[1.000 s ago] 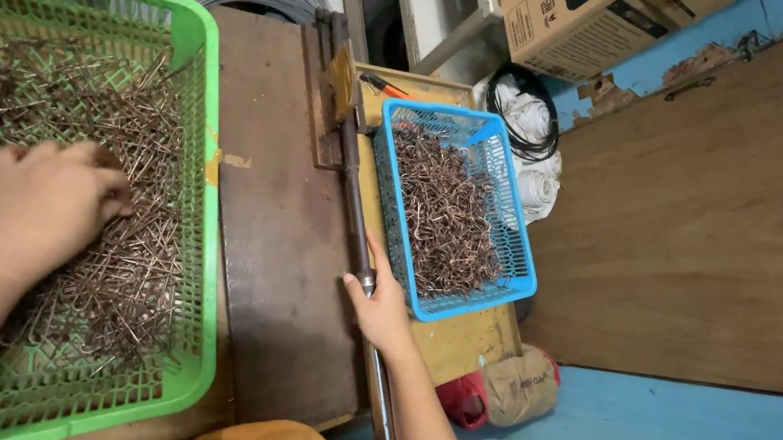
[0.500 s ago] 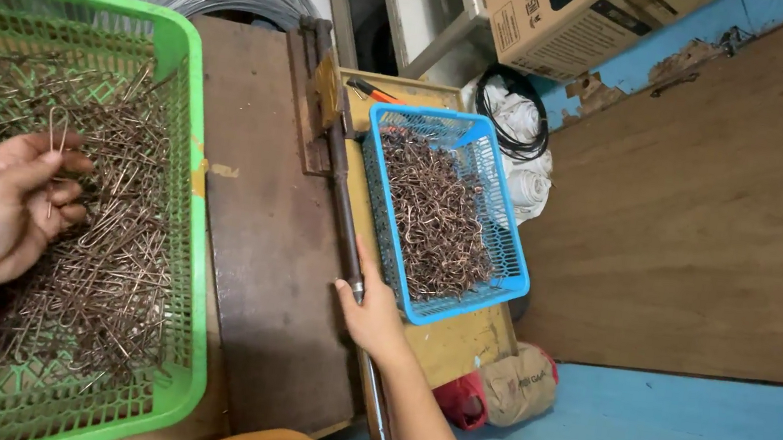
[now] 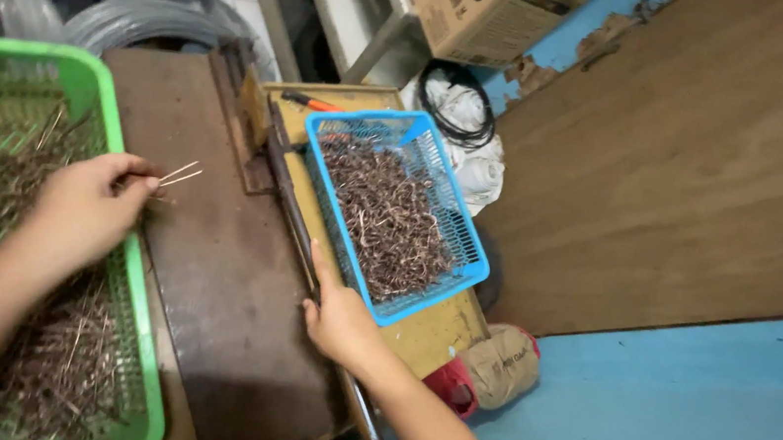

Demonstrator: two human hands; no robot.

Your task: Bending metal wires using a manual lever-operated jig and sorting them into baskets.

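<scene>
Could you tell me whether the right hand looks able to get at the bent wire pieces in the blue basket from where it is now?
Probably yes: the right hand rests beside the open-topped blue basket, nothing covering its wire pieces.

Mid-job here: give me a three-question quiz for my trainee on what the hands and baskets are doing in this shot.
1. True or false: the left hand pinches thin metal pins above the green basket.
2. What does the right hand rest on?
A. the blue basket
B. the long metal lever
C. the cardboard box
3. Fill in: the blue basket holds a heap of small brown ____.

Key: 1 true; 2 B; 3 wire pieces.
</scene>
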